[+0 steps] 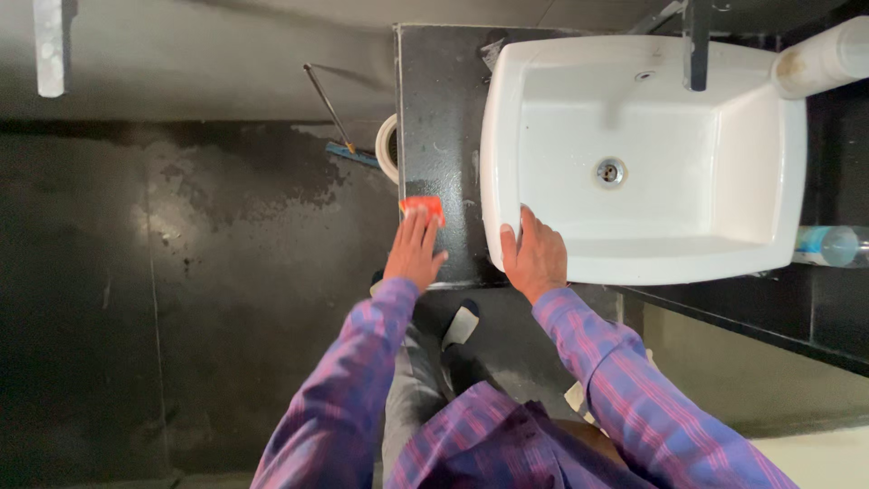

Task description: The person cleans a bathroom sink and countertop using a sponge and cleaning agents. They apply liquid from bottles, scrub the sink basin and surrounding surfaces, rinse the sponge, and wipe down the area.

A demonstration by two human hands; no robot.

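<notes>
Both hands (415, 254) flat (fingers extended).

Ahead of the left hand (415, 254), past the orange sponge (423, 207), the black counter strip (441, 100) lies bare. To its right the white basin (507, 136) wall blocks sideways passage. Beyond the right hand (536, 258), the bowl stands open up to the dark tap (698, 45).
</notes>
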